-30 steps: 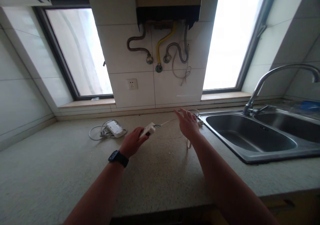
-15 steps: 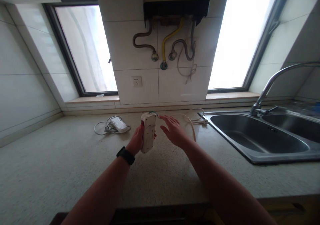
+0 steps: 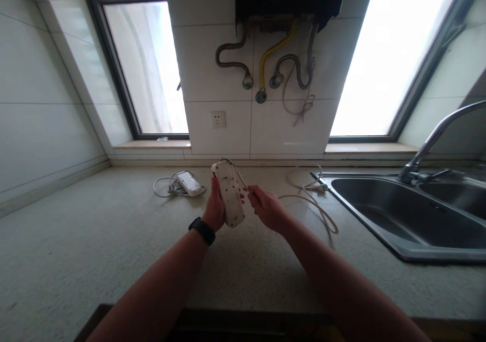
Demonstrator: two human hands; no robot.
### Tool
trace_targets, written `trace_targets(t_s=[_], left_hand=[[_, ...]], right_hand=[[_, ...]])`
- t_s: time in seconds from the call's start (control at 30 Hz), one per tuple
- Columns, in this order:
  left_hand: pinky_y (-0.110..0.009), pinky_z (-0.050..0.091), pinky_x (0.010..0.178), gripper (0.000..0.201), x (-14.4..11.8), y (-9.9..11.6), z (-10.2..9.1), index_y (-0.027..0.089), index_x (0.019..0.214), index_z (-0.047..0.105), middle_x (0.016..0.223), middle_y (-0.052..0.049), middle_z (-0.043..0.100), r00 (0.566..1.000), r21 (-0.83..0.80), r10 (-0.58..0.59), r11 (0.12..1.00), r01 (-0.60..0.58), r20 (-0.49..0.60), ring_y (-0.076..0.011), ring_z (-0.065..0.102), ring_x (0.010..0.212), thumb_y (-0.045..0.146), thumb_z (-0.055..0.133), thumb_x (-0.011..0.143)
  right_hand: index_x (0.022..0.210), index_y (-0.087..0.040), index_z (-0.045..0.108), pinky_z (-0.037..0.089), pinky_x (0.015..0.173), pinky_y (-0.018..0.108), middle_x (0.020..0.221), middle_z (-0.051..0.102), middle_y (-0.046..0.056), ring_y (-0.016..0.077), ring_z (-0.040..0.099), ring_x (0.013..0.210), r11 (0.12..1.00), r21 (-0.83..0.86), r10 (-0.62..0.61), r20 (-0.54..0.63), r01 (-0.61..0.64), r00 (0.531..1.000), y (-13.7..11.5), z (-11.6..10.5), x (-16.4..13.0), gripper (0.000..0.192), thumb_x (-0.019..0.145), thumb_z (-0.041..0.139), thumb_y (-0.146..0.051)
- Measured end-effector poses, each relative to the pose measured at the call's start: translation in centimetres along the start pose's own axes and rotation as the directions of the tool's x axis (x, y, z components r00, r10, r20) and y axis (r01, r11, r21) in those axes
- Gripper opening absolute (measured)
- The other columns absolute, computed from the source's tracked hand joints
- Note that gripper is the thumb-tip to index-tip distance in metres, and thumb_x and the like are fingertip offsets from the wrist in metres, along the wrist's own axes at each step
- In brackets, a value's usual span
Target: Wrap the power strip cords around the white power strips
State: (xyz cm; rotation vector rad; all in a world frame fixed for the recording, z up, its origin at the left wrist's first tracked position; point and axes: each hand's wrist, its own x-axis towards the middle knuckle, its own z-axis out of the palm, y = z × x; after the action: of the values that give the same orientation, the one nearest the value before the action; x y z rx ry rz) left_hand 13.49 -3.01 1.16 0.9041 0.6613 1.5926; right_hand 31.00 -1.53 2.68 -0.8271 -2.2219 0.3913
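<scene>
Right hand [image 3: 268, 209] now pinches power strip's [image 3: 229, 194] cord [image 3: 309, 203]

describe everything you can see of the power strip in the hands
The power strip is a long white plastic block with rounded ends and small dark socket holes along its face. It is held up off the counter, nearly upright, top tilted slightly left, face toward the camera. The left hand grips its left edge. Its white cord leaves the top end, passes through the right hand beside the strip, then loops over the counter toward the sink.
</scene>
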Motion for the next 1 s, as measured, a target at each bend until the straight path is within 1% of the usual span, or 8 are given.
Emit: trace_targets(t_s=[0.2, 0.37, 0.47, 0.63, 0.73, 0.83, 0.93, 1.0], left_hand=[[-0.034, 0.057, 0.071, 0.076, 0.2, -0.3, 0.3, 0.014, 0.108, 0.061, 0.089, -0.01, 0.071, 0.994, -0.059, 0.098, 0.993, -0.101, -0.045, -0.023, 0.07, 0.083, 0.08, 0.033, 0.081], [-0.037, 0.056, 0.079, 0.076, 0.5, -0.9, 0.2, 0.017, 0.112, 0.059, 0.094, -0.01, 0.071, 0.981, -0.098, 0.165, 0.98, -0.175, -0.102, -0.024, 0.069, 0.092, 0.08, 0.034, 0.079], [-0.04, 0.054, 0.087, 0.076, 0.4, -1.1, 0.4, 0.018, 0.116, 0.057, 0.099, -0.01, 0.071, 0.984, -0.121, 0.146, 0.98, -0.158, -0.1, -0.0248, 0.067, 0.1, 0.08, 0.033, 0.08], [-0.042, 0.05, 0.095, 0.081, 0.4, -1.2, 0.2, 0.019, 0.126, 0.052, 0.115, -0.013, 0.066, 0.986, -0.033, 0.165, 0.986, -0.165, -0.006, -0.0264, 0.059, 0.116, 0.08, 0.024, 0.082], [-0.043, 0.047, 0.1, 0.073, 1.0, -1.4, -0.9, 0.021, 0.136, 0.041, 0.129, -0.015, 0.056, 0.964, 0.178, 0.249, 0.949, -0.262, 0.092, -0.0256, 0.053, 0.123, 0.074, 0.03, 0.087], [-0.047, 0.043, 0.103, 0.074, 1.6, -1.3, -2.4, 0.026, 0.145, 0.025, 0.139, -0.014, 0.043, 0.863, 0.547, 0.494, 0.697, -0.464, 0.103, -0.025, 0.047, 0.127, 0.058, 0.056, 0.085], [-0.053, 0.04, 0.106, 0.102, 1.5, -0.2, -3.3, 0.027, 0.15, 0.011, 0.145, -0.017, 0.029, 0.649, 0.814, 0.74, 0.262, -0.519, 0.176, -0.0295, 0.038, 0.133, 0.049, 0.075, 0.072], [-0.057, 0.034, 0.109, 0.103, 0.9, 1.0, -3.2, 0.022, 0.15, 0.013, 0.146, -0.02, 0.029, 0.562, 0.858, 0.742, -0.037, -0.512, 0.366, -0.0335, 0.031, 0.137, 0.044, 0.076, 0.072]], right_hand=[[0.129, -0.022, 0.048, 0.04, 0.07, 0.027, 0.09, 0.067, 0.004, 0.0164, 0.061, 0.077, 0.996, -0.085, -0.006, 0.074, 0.012, 0.997, -0.9, 0.7, -0.2, 0.037, 0.095, 0.044, -0.036], [0.144, -0.023, 0.034, 0.043, 0.082, 0.038, 0.126, 0.056, 0.016, 0.0268, 0.06, 0.101, 0.979, -0.204, -0.018, 0.044, 0.027, 0.999, -1.1, 1.5, -0.4, 0.078, 0.079, 0.064, -0.054], [0.148, -0.02, 0.026, 0.042, 0.088, 0.044, 0.131, 0.054, 0.019, 0.032, 0.058, 0.108, 0.976, -0.215, -0.013, 0.051, 0.024, 0.999, -0.9, 2.1, -0.3, 0.092, 0.075, 0.067, -0.059], [0.147, -0.019, 0.026, 0.043, 0.087, 0.042, 0.124, 0.061, 0.018, 0.0312, 0.06, 0.105, 0.972, -0.234, 0.0, 0.017, 0.004, 1.0, -0.2, 2.6, -0.2, 0.084, 0.08, 0.066, -0.05], [0.148, -0.019, 0.026, 0.04, 0.091, 0.042, 0.127, 0.059, 0.017, 0.0309, 0.058, 0.108, 0.953, -0.302, -0.03, -0.046, 0.015, 0.998, 0.4, 2.0, -0.1, 0.079, 0.083, 0.062, -0.048], [0.149, -0.017, 0.024, 0.038, 0.093, 0.043, 0.127, 0.058, 0.018, 0.0315, 0.057, 0.109, 0.919, -0.394, -0.052, -0.109, 0.004, 0.993, 1.3, 0.8, 0.0, 0.077, 0.087, 0.057, -0.049], [0.15, -0.017, 0.022, 0.036, 0.093, 0.043, 0.125, 0.058, 0.018, 0.0315, 0.056, 0.109, 0.887, -0.461, -0.05, -0.141, -0.021, 0.989, 1.9, -0.4, 0.1, 0.077, 0.089, 0.055, -0.049], [0.15, -0.019, 0.024, 0.035, 0.092, 0.042, 0.122, 0.06, 0.016, 0.0311, 0.056, 0.107, 0.865, -0.502, -0.047, -0.129, -0.024, 0.991, 2.0, -0.9, 0.1, 0.077, 0.087, 0.058, -0.048]])
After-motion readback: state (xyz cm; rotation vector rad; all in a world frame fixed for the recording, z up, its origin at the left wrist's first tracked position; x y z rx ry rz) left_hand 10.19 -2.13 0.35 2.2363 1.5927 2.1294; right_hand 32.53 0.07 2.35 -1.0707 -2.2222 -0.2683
